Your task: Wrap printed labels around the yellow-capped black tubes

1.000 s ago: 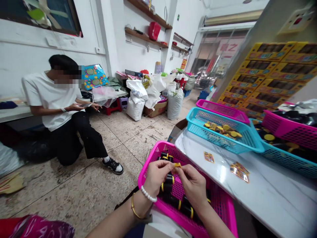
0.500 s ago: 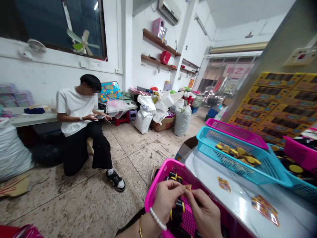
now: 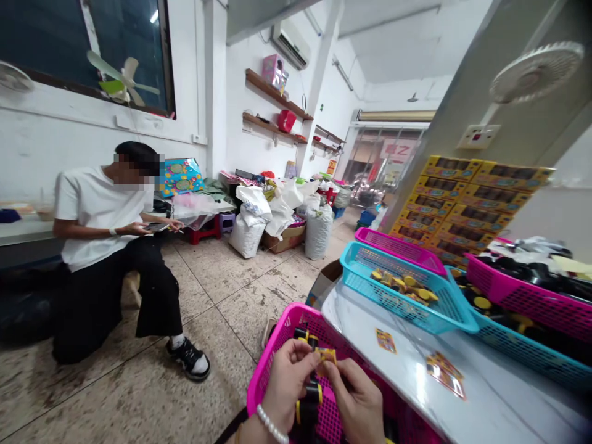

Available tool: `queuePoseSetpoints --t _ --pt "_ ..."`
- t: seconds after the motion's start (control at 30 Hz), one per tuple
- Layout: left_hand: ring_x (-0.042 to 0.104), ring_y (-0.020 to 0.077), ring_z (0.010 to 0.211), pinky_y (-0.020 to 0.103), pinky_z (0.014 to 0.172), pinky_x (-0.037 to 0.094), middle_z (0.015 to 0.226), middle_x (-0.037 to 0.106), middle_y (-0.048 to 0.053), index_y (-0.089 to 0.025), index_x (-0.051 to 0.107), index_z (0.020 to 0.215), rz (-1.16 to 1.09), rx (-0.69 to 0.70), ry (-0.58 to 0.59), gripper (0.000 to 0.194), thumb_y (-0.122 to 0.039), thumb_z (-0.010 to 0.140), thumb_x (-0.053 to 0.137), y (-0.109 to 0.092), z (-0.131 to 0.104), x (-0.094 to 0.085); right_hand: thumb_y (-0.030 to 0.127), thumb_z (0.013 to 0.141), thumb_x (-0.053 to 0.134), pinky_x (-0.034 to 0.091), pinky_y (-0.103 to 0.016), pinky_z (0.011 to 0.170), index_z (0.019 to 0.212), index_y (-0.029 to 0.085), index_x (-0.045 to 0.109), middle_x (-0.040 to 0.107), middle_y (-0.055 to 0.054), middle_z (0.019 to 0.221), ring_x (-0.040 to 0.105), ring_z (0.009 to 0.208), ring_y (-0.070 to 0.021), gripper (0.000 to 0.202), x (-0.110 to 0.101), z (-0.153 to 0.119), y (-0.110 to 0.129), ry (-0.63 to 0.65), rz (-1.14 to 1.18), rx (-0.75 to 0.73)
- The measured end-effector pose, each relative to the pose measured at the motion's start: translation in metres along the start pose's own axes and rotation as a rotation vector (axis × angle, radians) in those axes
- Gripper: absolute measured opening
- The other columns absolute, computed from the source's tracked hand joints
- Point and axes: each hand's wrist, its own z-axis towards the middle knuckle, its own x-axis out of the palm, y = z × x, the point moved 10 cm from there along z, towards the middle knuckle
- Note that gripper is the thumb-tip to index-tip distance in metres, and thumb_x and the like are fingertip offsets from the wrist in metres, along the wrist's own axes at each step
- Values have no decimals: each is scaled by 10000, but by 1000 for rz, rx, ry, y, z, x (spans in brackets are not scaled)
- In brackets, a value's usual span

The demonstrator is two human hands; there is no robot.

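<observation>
Between my left hand point(image 3: 289, 382) and my right hand point(image 3: 354, 394) is a small yellow-orange printed piece point(image 3: 326, 357), pinched by the fingertips of both. A pearl bracelet is on my left wrist. Beneath both hands is a pink basket point(image 3: 263, 376) holding several black cylinders with yellow rims point(image 3: 308, 412). On the white marbled table point(image 3: 370, 376) to the right lie a single printed sticker point(image 3: 385, 340) and a small pile of similar ones point(image 3: 446, 374).
A blue basket point(image 3: 407, 308) holds yellow parts. Further baskets of black parts stand at the right, before stacked yellow boxes point(image 3: 485, 203). A seated person point(image 3: 102, 216) in a white shirt holds a phone at the left. White sacks point(image 3: 250, 228) stand behind.
The view has turned to the right, so the room has shifted left and a wall fan shows at the right. The printed piece between my fingertips now shows more of its face.
</observation>
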Motion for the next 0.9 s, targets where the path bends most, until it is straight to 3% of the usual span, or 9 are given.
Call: queuePoseSetpoints --t 0.17,0.53,0.77,0.9 --pt "335 36 427 172 381 121 562 500 -51 -146 560 770 -69 -87 18 507 -472 520 857 14 4 -1 327 892 584 477 -223 581 714 183 661 623 -20 649 598 594 -147 241 1 -1 1 13 -11 -1" --pt "495 77 518 169 419 228 650 570 -19 -152 550 786 -122 -108 -31 494 -391 497 872 17 0 -3 333 868 608 463 -224 553 693 192 639 589 -13 633 562 568 -143 227 5 -7 -3 68 31 29" --pt "452 67 471 181 402 244 595 550 -34 -139 582 781 -39 -53 -81 398 -326 545 842 17 8 -11 455 797 662 554 -246 622 812 179 692 704 -54 730 673 674 -206 278 7 -8 -34 75 215 303" --pt "459 64 468 174 399 253 597 587 -12 -124 616 772 22 -82 -56 347 -311 566 823 18 8 -8 461 761 695 559 -249 624 774 178 687 707 -51 703 673 657 -208 283 3 -6 -39 23 222 328"
